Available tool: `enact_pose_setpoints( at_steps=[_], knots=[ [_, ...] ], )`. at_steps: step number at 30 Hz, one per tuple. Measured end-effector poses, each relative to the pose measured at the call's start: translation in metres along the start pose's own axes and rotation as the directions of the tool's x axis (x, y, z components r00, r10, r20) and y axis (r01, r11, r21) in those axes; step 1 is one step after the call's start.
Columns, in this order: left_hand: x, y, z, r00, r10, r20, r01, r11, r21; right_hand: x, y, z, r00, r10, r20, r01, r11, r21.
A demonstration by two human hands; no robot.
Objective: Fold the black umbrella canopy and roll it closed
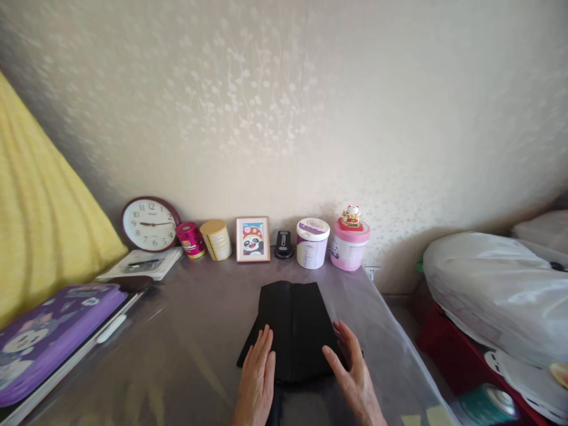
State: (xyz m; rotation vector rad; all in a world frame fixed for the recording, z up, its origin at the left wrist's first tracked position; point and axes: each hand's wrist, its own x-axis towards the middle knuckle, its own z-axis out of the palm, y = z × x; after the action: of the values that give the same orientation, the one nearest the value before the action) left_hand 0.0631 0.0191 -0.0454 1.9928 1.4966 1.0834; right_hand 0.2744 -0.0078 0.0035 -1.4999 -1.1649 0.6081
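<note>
A black folded item [306,325] with a lengthwise seam or ridge lies flat on the table in front of me. Its panels flare out at the lower left, and a dark strip runs from its near end toward me. I cannot make out exactly what kind of thing it is. My left hand [257,378] rests along its left side, fingers stretched out and lying flat. At its right edge, my right hand [352,373] has thumb and fingers apart, touching or nearly touching the black material. Neither hand grips anything.
Along the wall stand a clock [151,225], a pink can [190,241], a yellow-lidded can [216,241], a panda picture frame [252,239], a small black device [284,245] and two tubs. A purple case [57,337] lies left. Beyond the table's right edge are plastic-covered bags [497,290].
</note>
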Motion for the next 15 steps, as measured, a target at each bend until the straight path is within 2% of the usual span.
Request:
enact_pose_setpoints(
  at_steps=[2,7,15],
  knots=[
    [-0.001,0.000,-0.001,1.000,-0.005,0.006,0.005,1.000,-0.010,-0.006,0.004,0.006,0.998,0.059,0.024,-0.060,0.996,0.064],
    [-0.001,0.000,0.000,1.000,-0.010,-0.001,0.010,0.999,-0.035,-0.018,0.001,0.019,0.982,0.159,0.102,-0.164,0.986,0.041],
    [0.001,0.003,-0.001,1.000,0.010,-0.012,-0.010,0.999,0.043,-0.014,-0.005,0.040,0.997,0.015,0.076,-0.019,0.998,0.057]
  ],
)
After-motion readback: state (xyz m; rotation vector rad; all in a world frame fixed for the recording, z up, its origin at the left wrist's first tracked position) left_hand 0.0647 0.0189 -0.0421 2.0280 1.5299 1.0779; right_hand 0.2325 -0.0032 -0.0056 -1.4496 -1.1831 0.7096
